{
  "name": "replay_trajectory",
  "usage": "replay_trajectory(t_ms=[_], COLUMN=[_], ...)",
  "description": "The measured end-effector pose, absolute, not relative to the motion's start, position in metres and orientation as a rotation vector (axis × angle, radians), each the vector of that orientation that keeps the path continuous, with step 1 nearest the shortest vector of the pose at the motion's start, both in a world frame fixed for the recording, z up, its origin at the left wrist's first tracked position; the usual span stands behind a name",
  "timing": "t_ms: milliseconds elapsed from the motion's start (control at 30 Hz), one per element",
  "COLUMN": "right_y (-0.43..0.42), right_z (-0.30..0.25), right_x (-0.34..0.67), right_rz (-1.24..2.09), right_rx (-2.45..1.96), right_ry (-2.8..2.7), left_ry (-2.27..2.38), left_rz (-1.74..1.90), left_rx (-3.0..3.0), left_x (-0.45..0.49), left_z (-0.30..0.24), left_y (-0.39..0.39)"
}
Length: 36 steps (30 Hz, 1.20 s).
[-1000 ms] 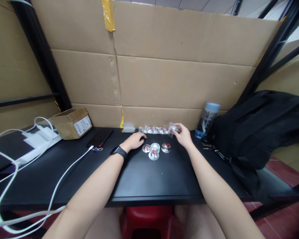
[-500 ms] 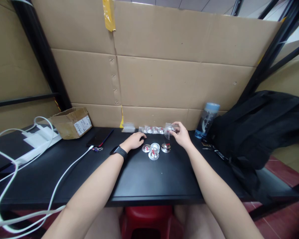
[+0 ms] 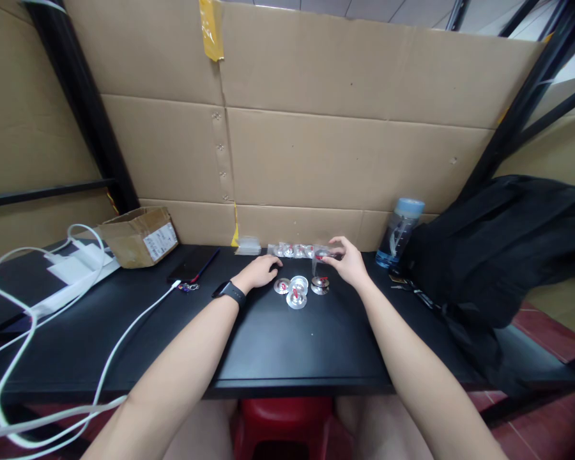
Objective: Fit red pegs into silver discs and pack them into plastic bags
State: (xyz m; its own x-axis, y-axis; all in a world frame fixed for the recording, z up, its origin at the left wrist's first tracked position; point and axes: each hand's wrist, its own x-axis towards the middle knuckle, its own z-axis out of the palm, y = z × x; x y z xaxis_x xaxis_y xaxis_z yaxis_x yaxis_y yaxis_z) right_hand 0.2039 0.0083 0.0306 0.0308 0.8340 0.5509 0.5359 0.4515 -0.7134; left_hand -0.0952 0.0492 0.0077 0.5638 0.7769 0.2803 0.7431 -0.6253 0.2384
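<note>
My right hand [image 3: 351,262] pinches a clear plastic bag with a silver finger cymbal [image 3: 321,252] in it, at the right end of a row of bagged finger cymbals [image 3: 292,251]. My left hand [image 3: 259,271], with a dark watch on its wrist, rests palm down on the table, fingers loosely spread beside the left end of that row. Nearer to me lie unbagged silver cymbals [image 3: 296,296] with red loops, overlapping in a small group. Right of them sits a stacked pair of cymbals [image 3: 319,285]. A pile of clear bags [image 3: 248,246] lies behind my left hand.
An open cardboard box [image 3: 141,237], a phone [image 3: 191,265], keys and white cables [image 3: 124,338] occupy the left of the black table [image 3: 297,351]. To the right are a water bottle [image 3: 399,233] and a black backpack [image 3: 493,243]. A cardboard wall [image 3: 316,160] closes the back.
The bagged cymbal in my right hand has tilted from upright towards flat and moved slightly left, against the row's end. My left hand stays in place.
</note>
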Motion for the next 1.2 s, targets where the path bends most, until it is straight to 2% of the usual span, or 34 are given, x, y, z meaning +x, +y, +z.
replay_trajectory(t_ms=[633,867,1200], right_y=[0.016,0.01,0.006], right_z=[0.022,0.029,0.031], right_x=[0.201,0.196,0.192], right_rz=[0.318,0.483,0.555], right_rx=[-1.164,-1.088,-1.066], right_ry=[-1.719,-1.581,-1.576], left_ry=[1.311,1.299,1.301], left_rz=[0.546,0.557,0.551], left_rx=[2.7,2.701,2.695], left_x=[-0.094,-0.095,-0.094], left_z=[0.008,0.007,0.008], left_y=[0.049,0.049,0.048])
